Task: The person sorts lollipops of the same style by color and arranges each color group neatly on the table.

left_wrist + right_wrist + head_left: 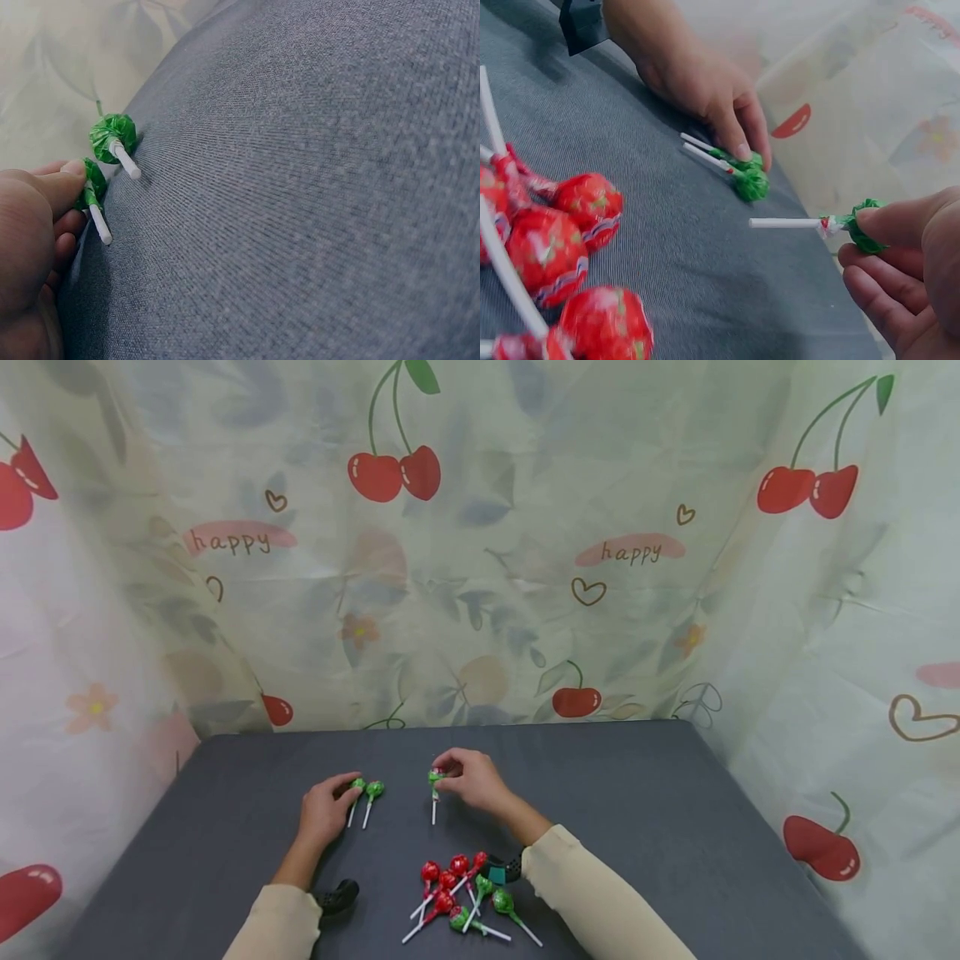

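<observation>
My left hand (pixel 325 810) pinches the wrapped head of a green lollipop at the table's left side, its white stick pointing toward me. Just right of it lies a second green lollipop (pixel 374 789), also seen beyond the thumb in the left wrist view. Further right, my right hand (pixel 474 778) holds another green lollipop (pixel 864 225) by its head between thumb and fingers. That lollipop's white stick points toward me in the head view. In the right wrist view, the left hand (pixel 712 97) shows beside the two green lollipops.
A loose pile of several red lollipops (pixel 444 902) and a few green lollipops (pixel 503 902) lies near the front of the dark grey table (pixel 637 827). A printed curtain (pixel 480 568) surrounds the table at the back and sides. Black straps circle both wrists.
</observation>
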`<action>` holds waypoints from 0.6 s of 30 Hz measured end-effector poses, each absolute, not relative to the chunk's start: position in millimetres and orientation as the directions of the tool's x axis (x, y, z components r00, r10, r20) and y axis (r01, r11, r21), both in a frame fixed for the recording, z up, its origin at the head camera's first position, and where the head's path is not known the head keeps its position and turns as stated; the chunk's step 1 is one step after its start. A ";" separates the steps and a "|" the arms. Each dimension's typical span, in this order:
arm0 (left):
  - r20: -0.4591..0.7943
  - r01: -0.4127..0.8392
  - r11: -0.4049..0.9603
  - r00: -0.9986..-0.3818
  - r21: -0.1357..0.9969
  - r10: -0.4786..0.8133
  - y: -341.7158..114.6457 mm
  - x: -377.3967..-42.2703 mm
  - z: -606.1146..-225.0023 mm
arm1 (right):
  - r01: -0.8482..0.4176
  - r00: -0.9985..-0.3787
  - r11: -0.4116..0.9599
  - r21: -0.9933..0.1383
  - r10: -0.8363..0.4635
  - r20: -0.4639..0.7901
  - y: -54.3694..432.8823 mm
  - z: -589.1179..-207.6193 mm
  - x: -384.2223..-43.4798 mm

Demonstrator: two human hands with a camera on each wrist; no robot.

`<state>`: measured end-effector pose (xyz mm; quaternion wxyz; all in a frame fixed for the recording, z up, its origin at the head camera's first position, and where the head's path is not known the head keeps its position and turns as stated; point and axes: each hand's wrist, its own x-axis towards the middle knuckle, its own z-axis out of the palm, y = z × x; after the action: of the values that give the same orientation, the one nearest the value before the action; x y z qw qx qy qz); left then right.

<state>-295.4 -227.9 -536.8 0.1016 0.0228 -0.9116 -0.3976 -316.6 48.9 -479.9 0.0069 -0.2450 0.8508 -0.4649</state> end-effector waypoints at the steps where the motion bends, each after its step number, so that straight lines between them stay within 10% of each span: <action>1: 0.171 0.043 0.681 -0.978 0.731 -0.122 -227.3 -295.3 -536.4 | -0.406 -0.882 0.446 -0.798 -0.419 0.215 46.5 -480.4 -317.2; 18: 0.174 0.040 0.688 -0.976 0.725 -0.127 -224.7 -293.7 -534.1 | -0.295 -0.939 0.548 -0.782 -0.319 0.130 4.2 -505.0 -326.9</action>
<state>-293.7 -224.7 -534.1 0.1059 0.0238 -0.9126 -0.3943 -326.9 4.2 -505.0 0.0136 -0.1746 0.8798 -0.4420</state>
